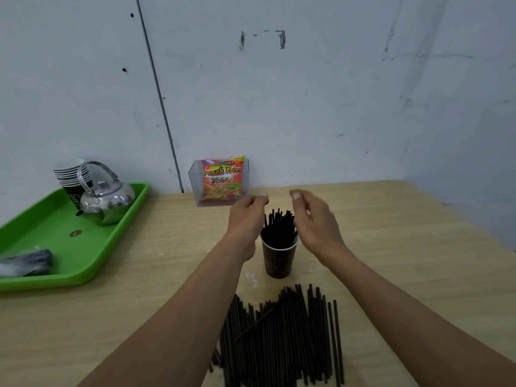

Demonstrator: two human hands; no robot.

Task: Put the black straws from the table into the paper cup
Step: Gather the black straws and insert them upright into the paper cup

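A dark paper cup (279,261) stands upright in the middle of the table, with a bundle of black straws (279,223) sticking out of it. My left hand (247,216) hovers just left of those straws, fingers relaxed and empty. On the other side, my right hand (315,219) is also relaxed and holds nothing. Neither hand visibly touches the bundle. A big pile of loose black straws (282,339) lies on the wooden table (405,261) near the front edge, between my forearms.
A green tray (83,263) at the left carries a metal kettle (107,201), a stack of paper cups (72,174) and a dark wrapped bundle (25,262). A clear box with a French fries snack bag (220,181) stands against the wall behind the cup.
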